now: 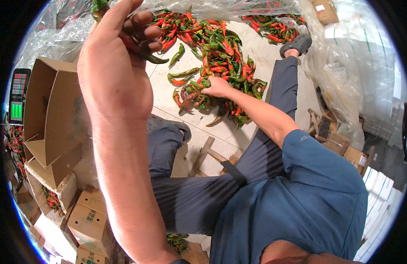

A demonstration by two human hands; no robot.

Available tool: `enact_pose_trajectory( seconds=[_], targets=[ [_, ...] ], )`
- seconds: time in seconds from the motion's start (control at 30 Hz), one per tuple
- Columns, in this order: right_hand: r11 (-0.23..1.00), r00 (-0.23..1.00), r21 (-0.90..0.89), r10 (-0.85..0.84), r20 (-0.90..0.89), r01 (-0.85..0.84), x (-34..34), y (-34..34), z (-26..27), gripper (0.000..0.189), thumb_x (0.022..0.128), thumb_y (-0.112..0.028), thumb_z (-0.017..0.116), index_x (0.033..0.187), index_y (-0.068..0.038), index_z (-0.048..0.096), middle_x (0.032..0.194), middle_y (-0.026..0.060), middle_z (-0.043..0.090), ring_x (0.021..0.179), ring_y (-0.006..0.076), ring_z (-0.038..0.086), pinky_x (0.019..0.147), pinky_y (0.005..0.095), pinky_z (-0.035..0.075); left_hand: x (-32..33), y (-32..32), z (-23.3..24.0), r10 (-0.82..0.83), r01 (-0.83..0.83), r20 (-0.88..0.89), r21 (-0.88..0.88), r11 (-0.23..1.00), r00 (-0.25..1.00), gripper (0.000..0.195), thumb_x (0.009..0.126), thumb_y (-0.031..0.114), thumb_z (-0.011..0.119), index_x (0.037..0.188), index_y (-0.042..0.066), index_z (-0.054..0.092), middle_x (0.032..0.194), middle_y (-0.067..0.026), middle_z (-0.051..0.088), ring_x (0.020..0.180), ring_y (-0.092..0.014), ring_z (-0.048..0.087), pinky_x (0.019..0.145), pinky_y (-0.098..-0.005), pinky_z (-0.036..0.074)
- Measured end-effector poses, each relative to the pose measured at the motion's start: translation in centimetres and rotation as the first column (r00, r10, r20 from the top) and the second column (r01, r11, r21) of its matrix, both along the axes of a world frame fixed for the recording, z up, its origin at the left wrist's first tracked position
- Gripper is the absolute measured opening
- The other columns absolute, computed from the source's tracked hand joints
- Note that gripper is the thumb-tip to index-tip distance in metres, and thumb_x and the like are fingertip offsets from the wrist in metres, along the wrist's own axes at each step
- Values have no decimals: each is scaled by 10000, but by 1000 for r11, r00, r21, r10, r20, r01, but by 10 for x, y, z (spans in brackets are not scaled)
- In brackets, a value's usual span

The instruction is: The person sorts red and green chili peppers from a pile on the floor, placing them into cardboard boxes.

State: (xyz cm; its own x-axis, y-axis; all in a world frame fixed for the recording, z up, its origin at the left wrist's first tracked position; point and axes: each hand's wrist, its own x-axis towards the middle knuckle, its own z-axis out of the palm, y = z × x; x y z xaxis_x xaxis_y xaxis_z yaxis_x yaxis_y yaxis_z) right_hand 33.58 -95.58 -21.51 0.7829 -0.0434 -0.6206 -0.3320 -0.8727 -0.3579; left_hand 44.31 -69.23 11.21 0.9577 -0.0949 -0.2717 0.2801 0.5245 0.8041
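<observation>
Close to the camera, my left hand (124, 43) is raised with its palm towards me. Its fingers curl around a dark red-green chili pepper (141, 52), whose tip sticks out below them. More green pepper (99, 10) shows beyond the thumb, at the picture's edge. My right hand (218, 87) reaches down to the near left part of a heap of red and green chili peppers (223, 59) on the pale tiled floor (160, 82). Thumb and fingers pinch a green chili pepper (200, 84); the fingertips are partly hidden. Several loose peppers lie left of the heap.
An open cardboard box (63, 109) stands left, beside a lit digital scale display (17, 95). Below are a foam box (71, 184) holding peppers and closed cartons (88, 221). Clear plastic sheeting (335, 82) borders the floor. A wooden frame (203, 155) sits between my legs.
</observation>
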Motion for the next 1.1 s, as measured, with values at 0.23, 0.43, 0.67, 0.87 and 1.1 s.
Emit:
enact_pose_trajectory(
  seconds=[0.23, 0.43, 0.67, 0.87, 1.1],
  targets=[
    [793, 819, 499, -517, 248, 349, 7, -70, -1, 375, 765, -319, 749, 980, -16, 697, 821, 73, 709, 779, 194, 675, 759, 348, 527, -4, 6, 3, 1, 0, 44, -18, 1000, 999, 307, 984, 165, 645, 1225, -25, 643, 950, -66, 636, 775, -145, 541, 668, -277, 417],
    [998, 986, 40, 51, 157, -58, 40, 0, 56, 575, 705, -427, 794, 1059, -8, 619, 991, 207, 702, 939, 351, 692, 829, 431, 537, -6, 23, 7, 25, -25, 44, -6, 1000, 999, 307, 992, 164, 629, 1227, -34, 639, 953, -67, 632, 785, -147, 533, 645, -273, 393],
    [860, 842, -208, 502, 195, -465, 69, 89, 2, 336, 796, -187, 685, 1064, 4, 621, 993, 207, 721, 956, 377, 702, 834, 491, 552, -14, 31, 2, -2, 1, 58, 17, 1000, 998, 300, 1014, 184, 593, 1204, -44, 636, 948, -67, 627, 797, -148, 537, 686, -284, 400],
    [876, 873, -243, 459, 163, -416, 72, 106, -48, 306, 821, -169, 644, 1073, 1, 606, 980, 197, 729, 950, 368, 709, 819, 501, 545, -22, 46, -5, -29, 28, 12, 5, 1000, 1000, 302, 1023, 208, 585, 1196, -33, 645, 943, -56, 637, 795, -136, 543, 693, -282, 398],
    [905, 867, -23, 414, 279, -425, 106, 94, -6, 350, 791, -194, 631, 1079, -2, 586, 1011, 252, 697, 986, 422, 677, 838, 510, 541, -23, 63, -6, 7, -8, 23, 41, 999, 1000, 301, 1031, 207, 579, 1205, -30, 644, 938, -49, 642, 776, -135, 542, 693, -280, 397]
  ],
)
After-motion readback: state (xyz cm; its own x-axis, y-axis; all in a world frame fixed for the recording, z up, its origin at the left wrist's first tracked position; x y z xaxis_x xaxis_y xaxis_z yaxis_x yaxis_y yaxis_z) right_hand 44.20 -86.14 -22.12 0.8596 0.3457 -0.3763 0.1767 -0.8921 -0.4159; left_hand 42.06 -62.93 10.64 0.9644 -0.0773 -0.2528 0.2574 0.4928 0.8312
